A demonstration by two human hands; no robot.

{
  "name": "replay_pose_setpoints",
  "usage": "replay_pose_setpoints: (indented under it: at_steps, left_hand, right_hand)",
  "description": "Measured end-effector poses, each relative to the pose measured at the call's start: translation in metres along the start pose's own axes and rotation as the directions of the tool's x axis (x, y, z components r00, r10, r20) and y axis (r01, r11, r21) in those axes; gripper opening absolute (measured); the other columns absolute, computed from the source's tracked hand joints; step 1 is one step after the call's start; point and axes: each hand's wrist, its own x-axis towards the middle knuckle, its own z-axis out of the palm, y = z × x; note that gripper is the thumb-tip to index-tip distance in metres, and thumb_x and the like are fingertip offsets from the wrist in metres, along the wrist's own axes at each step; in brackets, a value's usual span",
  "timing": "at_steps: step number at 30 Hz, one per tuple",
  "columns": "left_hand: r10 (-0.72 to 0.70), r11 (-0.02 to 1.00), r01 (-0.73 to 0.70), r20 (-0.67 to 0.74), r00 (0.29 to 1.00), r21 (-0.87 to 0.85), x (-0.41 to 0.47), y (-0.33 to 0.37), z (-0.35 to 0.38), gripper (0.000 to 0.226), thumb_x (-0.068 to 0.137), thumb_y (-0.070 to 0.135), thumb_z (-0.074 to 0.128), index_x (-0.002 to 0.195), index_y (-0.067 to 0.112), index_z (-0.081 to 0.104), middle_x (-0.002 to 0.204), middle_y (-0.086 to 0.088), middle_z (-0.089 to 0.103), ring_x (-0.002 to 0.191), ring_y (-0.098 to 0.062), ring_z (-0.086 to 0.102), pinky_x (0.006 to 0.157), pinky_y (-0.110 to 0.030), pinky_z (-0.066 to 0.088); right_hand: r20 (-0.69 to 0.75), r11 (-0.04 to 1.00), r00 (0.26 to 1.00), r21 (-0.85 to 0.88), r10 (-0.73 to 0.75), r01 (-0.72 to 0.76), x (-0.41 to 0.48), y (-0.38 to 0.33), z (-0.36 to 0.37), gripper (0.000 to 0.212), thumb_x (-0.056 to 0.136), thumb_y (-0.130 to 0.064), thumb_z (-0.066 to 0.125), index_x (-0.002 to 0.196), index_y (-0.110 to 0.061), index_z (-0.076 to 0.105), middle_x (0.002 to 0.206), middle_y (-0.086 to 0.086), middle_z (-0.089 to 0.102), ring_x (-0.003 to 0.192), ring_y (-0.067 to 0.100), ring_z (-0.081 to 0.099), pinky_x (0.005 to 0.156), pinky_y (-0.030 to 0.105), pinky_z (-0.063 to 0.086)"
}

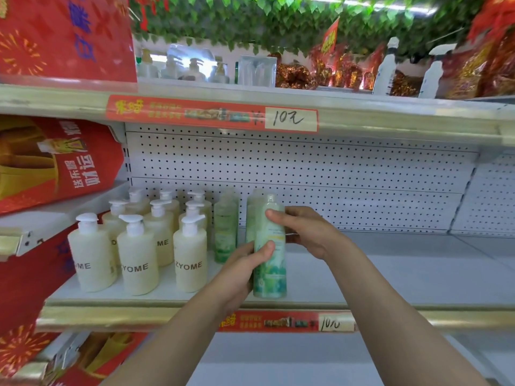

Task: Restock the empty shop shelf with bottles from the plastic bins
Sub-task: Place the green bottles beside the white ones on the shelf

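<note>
Both hands hold one tall pale-green bottle [271, 271] that stands upright at the front of the white shelf [390, 277]. My left hand [245, 271] wraps its lower left side. My right hand [301, 228] grips its upper part from the right. Behind it stand more green bottles [225, 227] in rows. Further left, several cream pump bottles [138, 257] marked ZYOME fill the shelf's left end. No plastic bins are in view.
A perforated white back panel [334, 174] closes the shelf. Red price strips [211, 114] run along the shelf edges. Red gift bags [50, 162] hang at the left. The top shelf carries pump bottles [192, 69], spray bottles [386, 68] and red-gold packets [473, 71].
</note>
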Motion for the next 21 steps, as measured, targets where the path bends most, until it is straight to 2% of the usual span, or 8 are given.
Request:
replay_pose_setpoints:
  at_steps: [2, 4, 7, 10, 13, 16, 19, 21]
  left_hand:
    - [-0.02, 0.999, 0.019, 0.045, 0.999, 0.027, 0.008, 0.002, 0.0, 0.05, 0.089, 0.041, 0.064, 0.13, 0.015, 0.059, 0.118, -0.007, 0.072, 0.112, -0.021, 0.068, 0.098, -0.041, 0.052]
    - [-0.011, 0.991, 0.009, 0.015, 1.0, 0.13, 0.016, 0.007, 0.003, 0.065, 0.081, 0.05, 0.068, 0.136, 0.018, 0.054, 0.123, -0.002, 0.07, 0.114, -0.018, 0.066, 0.104, -0.041, 0.049]
    - [0.202, 0.898, -0.116, -0.163, 0.966, 0.424, 0.037, 0.014, -0.001, 0.084, 0.076, 0.058, 0.069, 0.148, 0.026, 0.038, 0.141, 0.005, 0.054, 0.128, -0.012, 0.053, 0.109, -0.036, 0.042]
    - [0.431, 0.677, -0.215, -0.142, 0.891, 0.704, 0.065, 0.018, -0.014, 0.07, 0.089, 0.053, 0.062, 0.15, 0.033, 0.035, 0.156, 0.008, 0.032, 0.144, -0.01, 0.03, 0.117, -0.039, 0.031]
    - [0.425, 0.498, -0.177, -0.061, 0.903, 0.849, 0.091, 0.017, -0.022, 0.064, 0.093, 0.052, 0.056, 0.151, 0.036, 0.033, 0.163, 0.002, 0.019, 0.15, -0.016, 0.015, 0.121, -0.041, 0.022]
    - [0.398, 0.313, -0.118, -0.018, 0.917, 0.942, 0.106, 0.008, -0.03, 0.067, 0.095, 0.053, 0.051, 0.153, 0.027, 0.032, 0.166, 0.006, 0.005, 0.152, -0.015, 0.004, 0.123, -0.034, 0.014]
    - [0.465, 0.253, -0.152, 0.017, 0.885, 0.955, 0.11, -0.005, -0.038, 0.063, 0.098, 0.046, 0.051, 0.153, 0.021, 0.034, 0.165, 0.006, 0.001, 0.152, -0.014, 0.004, 0.123, -0.031, 0.013]
    - [0.499, 0.262, -0.169, 0.016, 0.866, 0.95, 0.109, -0.01, -0.039, 0.058, 0.099, 0.041, 0.052, 0.152, 0.023, 0.036, 0.165, 0.003, 0.006, 0.152, -0.016, 0.007, 0.122, -0.028, 0.012]
  right_hand:
    - [-0.022, 1.0, 1.0, 0.007, -0.006, 0.006, 0.001, 0.0, -0.007, 0.044, 0.086, -0.037, 0.073, 0.113, -0.002, 0.07, 0.108, 0.014, 0.075, 0.103, 0.029, 0.071, 0.094, 0.039, 0.056]
    - [-0.054, 0.999, 0.998, 0.043, -0.014, 0.016, 0.004, -0.001, -0.015, 0.041, 0.087, -0.035, 0.073, 0.112, -0.002, 0.07, 0.105, 0.013, 0.076, 0.097, 0.026, 0.072, 0.089, 0.035, 0.058]
    - [-0.138, 0.996, 0.99, 0.082, -0.022, 0.034, 0.013, -0.002, -0.03, 0.038, 0.085, -0.032, 0.075, 0.111, -0.005, 0.069, 0.098, 0.007, 0.077, 0.087, 0.018, 0.074, 0.075, 0.028, 0.058]
    - [-0.221, 0.995, 0.975, 0.098, -0.005, 0.028, 0.026, 0.002, -0.044, 0.044, 0.081, -0.031, 0.079, 0.114, -0.004, 0.067, 0.098, 0.007, 0.077, 0.089, 0.02, 0.074, 0.074, 0.029, 0.057]
    - [-0.292, 0.996, 0.956, 0.09, 0.011, 0.016, 0.044, 0.013, -0.055, 0.053, 0.075, -0.032, 0.085, 0.117, -0.006, 0.066, 0.104, 0.008, 0.076, 0.092, 0.023, 0.074, 0.077, 0.033, 0.057]
    - [-0.344, 0.998, 0.939, 0.062, 0.026, -0.005, 0.059, 0.026, -0.059, 0.06, 0.07, -0.027, 0.089, 0.12, -0.009, 0.062, 0.111, 0.007, 0.071, 0.098, 0.023, 0.071, 0.08, 0.034, 0.058]
    - [-0.364, 0.999, 0.931, 0.047, 0.032, -0.016, 0.069, 0.042, -0.059, 0.056, 0.073, -0.017, 0.088, 0.12, -0.01, 0.059, 0.112, 0.007, 0.068, 0.096, 0.018, 0.069, 0.071, 0.026, 0.055]
    - [-0.381, 0.999, 0.924, 0.046, 0.042, -0.026, 0.078, 0.055, -0.06, 0.058, 0.072, -0.014, 0.088, 0.121, -0.008, 0.058, 0.112, 0.008, 0.068, 0.098, 0.019, 0.068, 0.077, 0.029, 0.057]
